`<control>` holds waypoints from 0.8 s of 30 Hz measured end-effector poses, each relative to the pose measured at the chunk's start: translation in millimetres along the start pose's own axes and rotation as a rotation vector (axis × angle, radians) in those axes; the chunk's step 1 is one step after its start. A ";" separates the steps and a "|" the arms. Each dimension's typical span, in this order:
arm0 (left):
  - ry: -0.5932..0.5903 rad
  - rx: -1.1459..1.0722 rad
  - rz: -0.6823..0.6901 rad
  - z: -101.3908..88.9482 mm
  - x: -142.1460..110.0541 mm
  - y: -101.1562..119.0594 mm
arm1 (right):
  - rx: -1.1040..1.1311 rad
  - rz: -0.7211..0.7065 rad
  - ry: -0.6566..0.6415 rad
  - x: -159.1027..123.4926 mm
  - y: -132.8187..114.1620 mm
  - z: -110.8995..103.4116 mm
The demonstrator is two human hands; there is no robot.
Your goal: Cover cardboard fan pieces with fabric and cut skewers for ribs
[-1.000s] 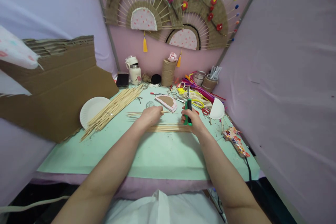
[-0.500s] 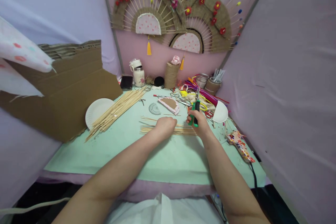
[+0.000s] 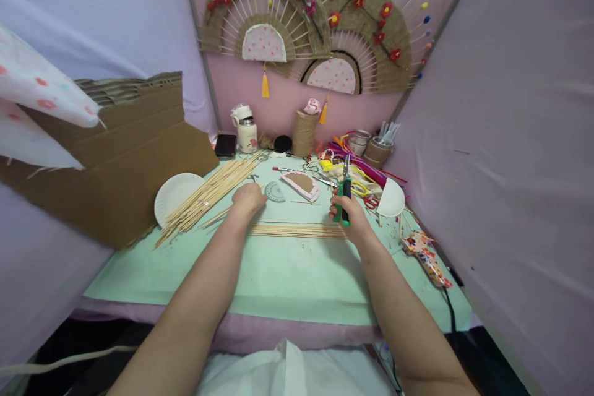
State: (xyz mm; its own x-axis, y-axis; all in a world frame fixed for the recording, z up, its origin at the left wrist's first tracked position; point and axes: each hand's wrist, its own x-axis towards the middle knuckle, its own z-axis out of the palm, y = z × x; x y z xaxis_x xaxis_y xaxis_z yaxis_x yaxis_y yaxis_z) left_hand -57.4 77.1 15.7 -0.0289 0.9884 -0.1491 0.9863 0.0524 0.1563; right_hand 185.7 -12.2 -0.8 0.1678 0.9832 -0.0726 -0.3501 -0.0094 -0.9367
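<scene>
My left hand [image 3: 248,199] is closed around a few thin bamboo sticks [image 3: 216,218], whose ends poke out toward the lower left; its fingertips are mostly hidden. Upright in my right hand [image 3: 351,211] is a pair of garden snips [image 3: 345,189] with green and black handles, blades pointing away from me. Between my forearms lies a row of bamboo sticks [image 3: 297,231] across the table. A larger bundle of bamboo sticks [image 3: 213,195] rests left of my left hand, partly over a white paper plate [image 3: 162,201]. Just right of that hand is a clear protractor [image 3: 275,192].
A half-round cardboard piece with pink edging [image 3: 301,184] lies beyond the sticks. Scissors, yellow scraps and pipe cleaners [image 3: 371,170] are heaped at the back right. A floral-patterned glue gun [image 3: 426,258] with a cord sits at right. Large cardboard [image 3: 139,161] leans at left.
My left hand has moved left, away from the snips, carrying a few sticks from the row toward the large bundle. My right hand stays nearly in place with the snips.
</scene>
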 end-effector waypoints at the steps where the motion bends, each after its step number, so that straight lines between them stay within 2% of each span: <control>1: -0.012 0.007 0.004 2.7 1.2 0.9 | 0.002 -0.003 0.001 -0.1 -0.2 -0.1; 7: -0.022 0.040 0.006 9.3 3.0 7.3 | 0.030 -0.007 0.015 -1.7 -5.4 1.3; 13: -0.007 0.075 -0.001 1.1 -0.6 0.5 | 0.060 -0.014 0.035 -1.2 -6.5 2.6; 15: 0.032 0.089 0.056 -0.8 -5.9 5.1 | 0.073 -0.022 0.043 -0.4 -5.9 2.2; 17: 0.091 0.097 0.178 1.7 -13.9 18.0 | 0.083 -0.028 0.045 0.3 -5.2 1.7; 20: 0.170 0.082 0.375 14.1 -28.0 48.6 | 0.085 -0.031 0.048 1.2 -4.2 0.6; 22: 0.151 0.075 0.450 23.2 -34.8 67.2 | 0.080 -0.036 0.048 1.5 -3.9 -0.1; 24: 0.171 0.053 0.454 28.2 -37.0 76.3 | 0.082 -0.042 0.045 1.7 -4.0 -0.7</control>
State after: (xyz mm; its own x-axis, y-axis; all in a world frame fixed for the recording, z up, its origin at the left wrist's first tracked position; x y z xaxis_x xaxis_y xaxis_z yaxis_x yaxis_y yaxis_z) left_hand 23.5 40.6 5.6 0.3845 0.9191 0.0861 0.9121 -0.3926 0.1180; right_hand 188.0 -10.6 2.5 0.2240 0.9733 -0.0508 -0.4154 0.0481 -0.9084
